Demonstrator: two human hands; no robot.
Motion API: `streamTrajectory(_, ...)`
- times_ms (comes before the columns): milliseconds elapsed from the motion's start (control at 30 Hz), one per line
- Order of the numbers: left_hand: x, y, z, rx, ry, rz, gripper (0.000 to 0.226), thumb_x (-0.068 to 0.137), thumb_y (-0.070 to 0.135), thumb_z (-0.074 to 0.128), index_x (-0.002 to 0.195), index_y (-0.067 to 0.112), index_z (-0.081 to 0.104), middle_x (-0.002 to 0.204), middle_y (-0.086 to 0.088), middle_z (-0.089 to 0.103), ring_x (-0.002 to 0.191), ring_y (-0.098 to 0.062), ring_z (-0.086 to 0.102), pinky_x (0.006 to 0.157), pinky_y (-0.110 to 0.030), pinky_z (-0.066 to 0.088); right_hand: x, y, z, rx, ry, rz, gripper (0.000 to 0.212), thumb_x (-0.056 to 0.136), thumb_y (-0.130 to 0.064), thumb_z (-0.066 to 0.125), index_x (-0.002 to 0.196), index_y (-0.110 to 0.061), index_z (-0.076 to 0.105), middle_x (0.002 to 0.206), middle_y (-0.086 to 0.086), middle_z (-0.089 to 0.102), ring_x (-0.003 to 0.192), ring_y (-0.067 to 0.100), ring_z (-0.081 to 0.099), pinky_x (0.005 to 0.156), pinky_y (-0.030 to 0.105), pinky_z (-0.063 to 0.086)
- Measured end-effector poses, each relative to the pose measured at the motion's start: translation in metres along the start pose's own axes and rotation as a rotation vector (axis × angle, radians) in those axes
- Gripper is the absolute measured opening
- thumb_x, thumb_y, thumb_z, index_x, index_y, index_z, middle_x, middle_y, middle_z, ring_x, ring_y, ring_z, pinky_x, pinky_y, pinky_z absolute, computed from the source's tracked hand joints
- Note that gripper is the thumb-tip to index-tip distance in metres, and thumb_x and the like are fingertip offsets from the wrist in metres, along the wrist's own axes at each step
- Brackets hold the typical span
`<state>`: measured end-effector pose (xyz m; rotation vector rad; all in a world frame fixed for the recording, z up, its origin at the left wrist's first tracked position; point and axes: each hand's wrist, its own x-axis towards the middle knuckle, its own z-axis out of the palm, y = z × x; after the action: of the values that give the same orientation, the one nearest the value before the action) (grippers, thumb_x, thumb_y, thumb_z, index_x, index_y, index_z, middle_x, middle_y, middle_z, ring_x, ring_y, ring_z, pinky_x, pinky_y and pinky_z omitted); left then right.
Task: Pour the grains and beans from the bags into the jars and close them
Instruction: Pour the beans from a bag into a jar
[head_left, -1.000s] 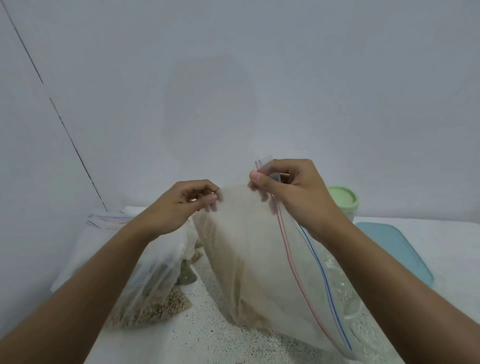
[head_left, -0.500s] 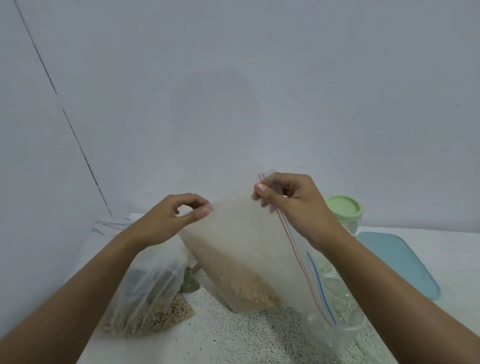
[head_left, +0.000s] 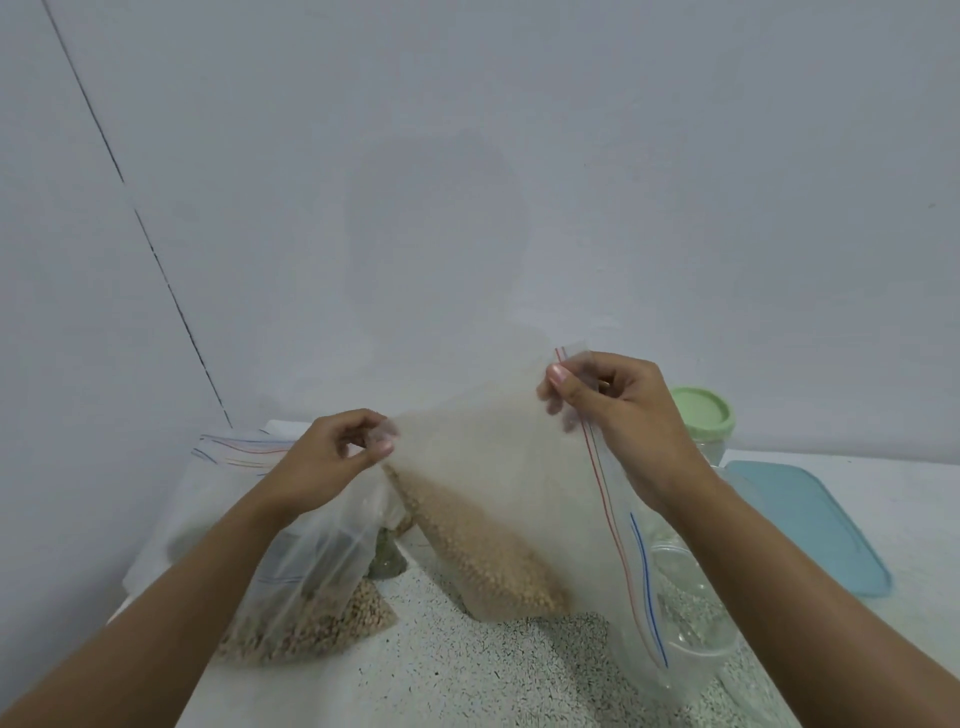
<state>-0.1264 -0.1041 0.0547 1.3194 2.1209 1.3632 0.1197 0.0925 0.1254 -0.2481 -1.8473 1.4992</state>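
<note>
I hold a clear zip bag (head_left: 498, 478) of tan beans up above the speckled counter (head_left: 457, 675). My left hand (head_left: 332, 457) pinches its left corner. My right hand (head_left: 618, 410) pinches the corner by the red and blue zip strip. The bag hangs tilted, with the beans heaped in its lower part and the zip edge running down toward an open clear jar (head_left: 691, 613). A second jar with a green lid (head_left: 701, 415) stands behind my right wrist, partly hidden.
More zip bags (head_left: 306, 597) of beans and grains lie at the left under my left forearm. A light blue lid (head_left: 810, 525) lies flat at the right. A plain wall stands close behind the counter.
Both hands have moved apart and tipped the bag, so the beans slid into its lower part and its bottom left the counter. The view has tilted upward.
</note>
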Motion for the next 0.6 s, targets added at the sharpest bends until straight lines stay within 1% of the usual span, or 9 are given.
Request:
streamTrajectory(67,-0.003,-0.001,0.003,0.052,-0.089,0.005,0.014,0.097,0.019,0.069,0.109,0.023,0.073,0.100,0.007,0.071,0.075,0.004,0.056,0.071,-0.018,0.043,-0.001,0.002,0.000,-0.001,0.012,0.018,0.019,0.097,-0.011,0.064,0.082,-0.002,0.072,0.078,0.004,0.070,0.068,0.013,0.059,0.060,0.024,0.047)
streamTrajectory(133,-0.001,-0.004,0.001,0.089,-0.077,0.006,0.013,0.097,0.014,0.069,0.107,0.021,0.074,0.094,0.012,0.070,0.071,0.004,0.055,0.069,-0.020,0.042,-0.001,0.004,-0.001,-0.009,0.012,0.026,0.019,0.097,-0.012,0.064,0.083,-0.002,0.072,0.078,0.004,0.071,0.068,0.014,0.060,0.060,0.024,0.047)
streamTrajectory(233,0.002,-0.010,0.002,-0.084,0.056,-0.098,0.009,0.093,0.009,0.072,0.100,0.015,0.074,0.084,0.011,0.070,0.081,-0.003,0.065,0.082,-0.023,0.049,-0.003,0.003,-0.004,-0.021,0.011,0.026,0.018,0.097,-0.013,0.064,0.085,-0.003,0.073,0.079,0.004,0.071,0.069,0.014,0.060,0.060,0.025,0.047)
streamTrajectory(267,0.003,-0.013,0.005,-0.143,0.085,-0.142,0.008,0.093,0.008,0.072,0.099,0.013,0.074,0.084,0.008,0.071,0.083,-0.007,0.067,0.084,-0.023,0.050,-0.004,0.003,-0.005,-0.028,0.014,0.025,0.018,0.097,-0.014,0.065,0.085,-0.002,0.073,0.078,0.004,0.072,0.068,0.013,0.060,0.059,0.025,0.047)
streamTrajectory(367,0.004,-0.017,0.016,-0.270,0.156,-0.213,0.006,0.093,0.006,0.071,0.096,0.008,0.076,0.083,-0.001,0.074,0.084,-0.015,0.066,0.080,-0.024,0.052,-0.006,0.001,-0.006,-0.041,0.019,0.014,0.019,0.096,-0.014,0.066,0.085,-0.001,0.074,0.077,0.008,0.072,0.066,0.013,0.059,0.057,0.026,0.046)
streamTrajectory(433,0.005,-0.016,0.020,-0.346,0.168,-0.226,0.008,0.095,0.006,0.067,0.093,0.006,0.075,0.079,0.001,0.072,0.083,-0.015,0.063,0.080,-0.026,0.053,-0.007,-0.001,-0.007,-0.043,0.020,0.008,0.019,0.096,-0.014,0.067,0.085,-0.001,0.075,0.078,0.012,0.072,0.066,0.015,0.060,0.057,0.027,0.046)
streamTrajectory(500,0.006,-0.011,0.022,-0.446,0.163,-0.225,0.012,0.098,0.005,0.062,0.091,0.005,0.071,0.078,0.001,0.068,0.082,-0.016,0.061,0.081,-0.026,0.055,-0.007,-0.004,-0.008,-0.029,0.030,0.007,0.019,0.096,-0.015,0.067,0.085,-0.001,0.075,0.078,0.013,0.072,0.067,0.017,0.060,0.057,0.029,0.045)
streamTrajectory(567,0.007,-0.002,0.023,-0.553,0.165,-0.210,0.014,0.101,0.006,0.056,0.091,0.005,0.067,0.081,0.001,0.070,0.082,-0.016,0.064,0.085,-0.027,0.057,-0.007,-0.007,-0.010,0.000,0.045,0.003,0.020,0.096,-0.014,0.066,0.084,0.000,0.074,0.076,0.010,0.071,0.067,0.018,0.059,0.056,0.029,0.044)
streamTrajectory(600,0.008,0.004,0.024,-0.603,0.159,-0.201,0.014,0.102,0.008,0.054,0.093,0.006,0.066,0.086,-0.001,0.072,0.084,-0.017,0.067,0.088,-0.029,0.058,-0.007,-0.009,-0.011,0.012,0.050,-0.002,0.020,0.096,-0.014,0.066,0.084,0.000,0.074,0.076,0.009,0.071,0.067,0.019,0.059,0.056,0.029,0.044)
